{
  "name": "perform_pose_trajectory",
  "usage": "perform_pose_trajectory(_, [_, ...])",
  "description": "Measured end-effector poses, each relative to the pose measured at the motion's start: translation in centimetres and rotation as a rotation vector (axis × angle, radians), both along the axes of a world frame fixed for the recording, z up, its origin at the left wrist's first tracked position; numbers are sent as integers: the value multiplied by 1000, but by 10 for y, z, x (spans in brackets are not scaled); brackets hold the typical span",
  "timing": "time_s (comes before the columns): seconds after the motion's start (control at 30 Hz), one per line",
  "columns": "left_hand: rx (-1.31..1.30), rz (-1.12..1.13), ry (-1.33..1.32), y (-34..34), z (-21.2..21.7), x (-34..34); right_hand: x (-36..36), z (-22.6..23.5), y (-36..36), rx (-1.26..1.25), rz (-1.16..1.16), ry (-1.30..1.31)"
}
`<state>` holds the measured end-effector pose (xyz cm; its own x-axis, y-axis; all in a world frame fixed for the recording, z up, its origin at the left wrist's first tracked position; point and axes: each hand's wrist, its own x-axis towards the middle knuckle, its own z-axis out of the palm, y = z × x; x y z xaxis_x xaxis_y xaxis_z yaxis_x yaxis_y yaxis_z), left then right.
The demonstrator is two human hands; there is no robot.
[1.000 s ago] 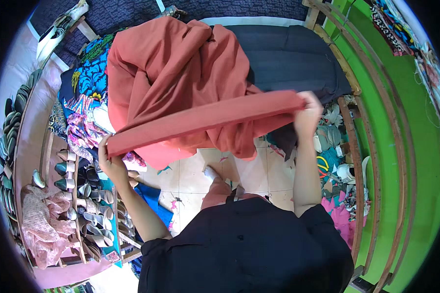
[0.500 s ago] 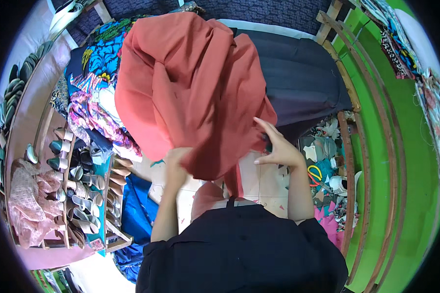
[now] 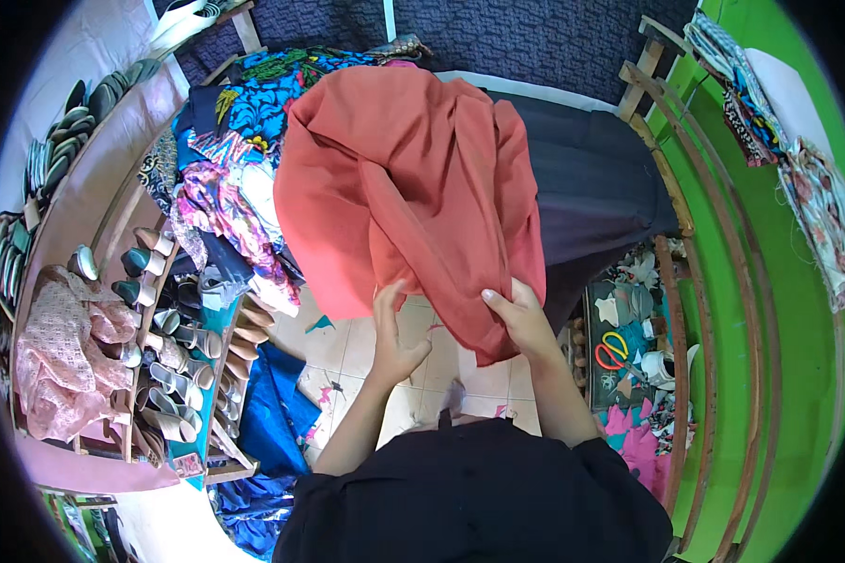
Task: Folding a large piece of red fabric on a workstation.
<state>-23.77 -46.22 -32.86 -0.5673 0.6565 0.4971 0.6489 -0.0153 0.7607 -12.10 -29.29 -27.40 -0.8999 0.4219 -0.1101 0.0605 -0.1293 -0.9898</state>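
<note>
A large coral-red cloth lies in loose folds over a dark-covered table, its near end hanging toward me. My right hand is closed on the cloth's right edge, thumb on top and the other fingers underneath. A narrower doubled part of the cloth hangs down beside that hand. My left hand is at the near left edge with thumb and fingers apart. Its fingertips reach the cloth, though whether they touch it I cannot tell.
Patterned fabrics are heaped left of the cloth. A wooden rack of shoes stands at the left, with blue fabric beside it. On the right, scissors with red and yellow handles lie among scraps behind wooden rails.
My right hand, open before, has taken hold of the cloth's edge. The left hand has let go and spread its fingers. In the picture, the cloth sits farther right and lower.
</note>
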Motion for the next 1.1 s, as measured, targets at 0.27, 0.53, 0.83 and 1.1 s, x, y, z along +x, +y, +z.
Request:
perform_pose_trajectory(0.27, [-59,596,77,3,-79,-5,55,53,-74,70,105,207])
perform_pose_trajectory(0.53, [173,302,46,-30,-49,-41,85,59,-58,-30,-265,304])
perform_pose_trajectory(0.83, [321,346,104,-60,72,-65,55,33,-36,49,-341,268])
perform_pose_trajectory(1.1, [108,219,94,-54,101,-48,22,53,-56,1253,-377,-220])
